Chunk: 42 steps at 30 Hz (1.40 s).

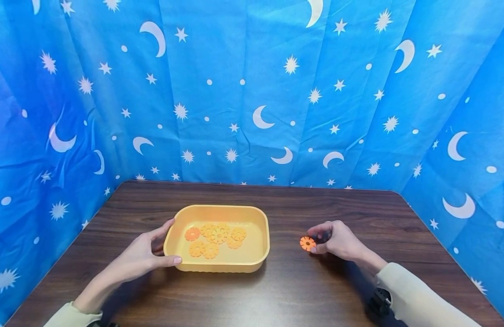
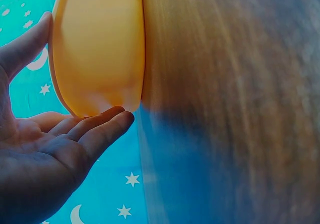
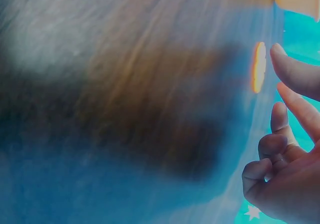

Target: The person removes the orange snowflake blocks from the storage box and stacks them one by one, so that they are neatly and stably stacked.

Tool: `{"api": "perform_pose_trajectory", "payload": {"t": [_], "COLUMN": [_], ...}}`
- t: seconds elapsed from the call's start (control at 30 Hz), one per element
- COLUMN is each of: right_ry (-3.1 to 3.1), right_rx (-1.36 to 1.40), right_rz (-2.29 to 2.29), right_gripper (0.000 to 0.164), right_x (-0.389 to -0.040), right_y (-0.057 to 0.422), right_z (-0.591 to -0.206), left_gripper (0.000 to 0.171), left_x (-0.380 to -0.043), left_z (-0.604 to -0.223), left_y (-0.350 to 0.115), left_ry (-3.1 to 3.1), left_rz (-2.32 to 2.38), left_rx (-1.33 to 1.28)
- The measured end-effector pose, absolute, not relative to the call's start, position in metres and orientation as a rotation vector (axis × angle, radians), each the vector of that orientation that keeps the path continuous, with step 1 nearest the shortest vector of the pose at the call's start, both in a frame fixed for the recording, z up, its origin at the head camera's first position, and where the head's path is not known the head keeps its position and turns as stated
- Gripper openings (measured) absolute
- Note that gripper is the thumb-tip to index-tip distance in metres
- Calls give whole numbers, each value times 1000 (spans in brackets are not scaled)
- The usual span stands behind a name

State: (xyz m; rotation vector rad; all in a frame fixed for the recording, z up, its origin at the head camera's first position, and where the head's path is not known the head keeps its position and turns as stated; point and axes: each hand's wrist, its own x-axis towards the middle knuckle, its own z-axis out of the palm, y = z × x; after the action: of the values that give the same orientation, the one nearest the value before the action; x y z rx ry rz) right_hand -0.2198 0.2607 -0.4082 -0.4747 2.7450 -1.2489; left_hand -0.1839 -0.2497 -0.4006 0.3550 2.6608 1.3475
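Note:
A yellow plastic tray (image 1: 252, 268) stands left of the table's middle, with several yellow-orange and orange notched discs (image 1: 211, 250) lying in it. My left hand (image 1: 139, 256) holds its left end, thumb at the front corner and fingers at the back; in the left wrist view this hand (image 2: 55, 149) spans the end wall. One orange notched disc (image 1: 307, 244) lies on the table to the tray's right. Close around that disc are the thumb and index finger of my right hand (image 1: 339, 240). The right wrist view shows a small gap between these fingertips and the disc (image 3: 258, 68).
The dark wood-grain table (image 1: 276, 299) has rounded back corners. Blue cloth (image 1: 243, 91) printed with white moons and stars hangs behind it and along both sides. A black device (image 1: 380, 299) is strapped at the right wrist.

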Motion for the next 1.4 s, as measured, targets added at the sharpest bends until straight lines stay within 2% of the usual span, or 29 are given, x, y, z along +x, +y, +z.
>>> {"api": "perform_pose_trajectory", "payload": {"t": [0.83,1.4], "right_ry": [2672,2674], "right_rx": [-617,-862], "right_rz": [-1315,-1276], "right_gripper": [39,38], "right_x": [-213,-214], "right_y": [199,153], "right_z": [-376,-358], "left_gripper": [108,108], "left_x": [-184,-185], "left_z": [-403,-398], "left_y": [-250,-251], "left_ry": [2659,2655], "left_rz": [1345,1348], "left_rx": [337,358]}}
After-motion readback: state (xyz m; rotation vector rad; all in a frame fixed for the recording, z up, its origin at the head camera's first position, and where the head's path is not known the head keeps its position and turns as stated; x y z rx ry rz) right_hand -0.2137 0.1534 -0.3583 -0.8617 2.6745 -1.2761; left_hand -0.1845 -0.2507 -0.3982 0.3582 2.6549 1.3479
